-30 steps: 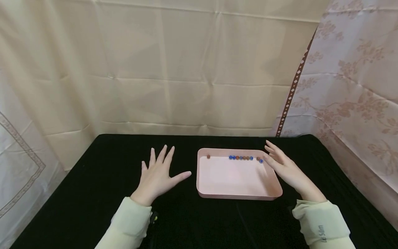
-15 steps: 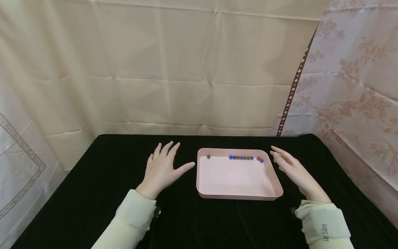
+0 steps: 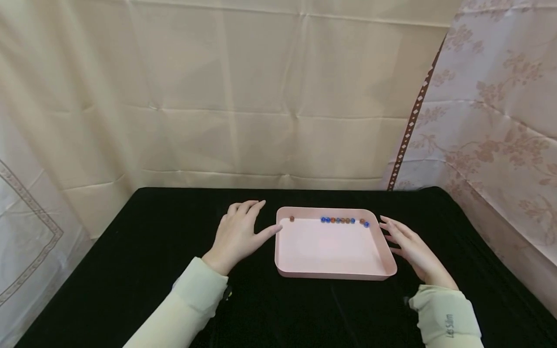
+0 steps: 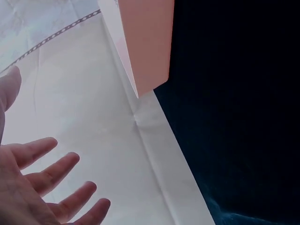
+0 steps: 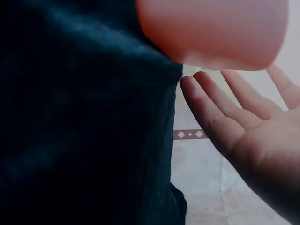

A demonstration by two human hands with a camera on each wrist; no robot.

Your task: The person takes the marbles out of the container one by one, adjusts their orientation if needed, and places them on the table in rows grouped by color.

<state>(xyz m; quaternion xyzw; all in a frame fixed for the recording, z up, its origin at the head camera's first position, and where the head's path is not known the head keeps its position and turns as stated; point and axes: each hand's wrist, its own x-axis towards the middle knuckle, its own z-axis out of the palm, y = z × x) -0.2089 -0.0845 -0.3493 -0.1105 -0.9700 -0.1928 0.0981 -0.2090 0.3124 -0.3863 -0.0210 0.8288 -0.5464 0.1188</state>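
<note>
A shallow pink tray (image 3: 319, 251) rests on the black-covered table. Along its far wall lies a row of several small blue and brown balls that look like marbles (image 3: 337, 220). One brown marble (image 3: 292, 219) sits alone in the far left corner, and a brown and a blue marble (image 3: 366, 224) lie at the far right. My left hand (image 3: 237, 237) hovers left of the tray, fingers spread, thumb tip overlapping the rim in the head view. Beside the right wall is my right hand (image 3: 413, 249), its fingers extended; whether they touch the tray (image 5: 215, 33) I cannot tell.
Black cloth (image 3: 174, 270) covers the table around the tray. Behind it hangs a cream curtain (image 3: 261, 96), and a floral curtain (image 3: 500, 121) hangs on the right. White cloth (image 3: 30, 241) hangs on the left side.
My left hand has moved right toward the tray, its fingers bending a little. The right hand has drawn off the far right corner and lowered beside the right wall. The marbles look unmoved.
</note>
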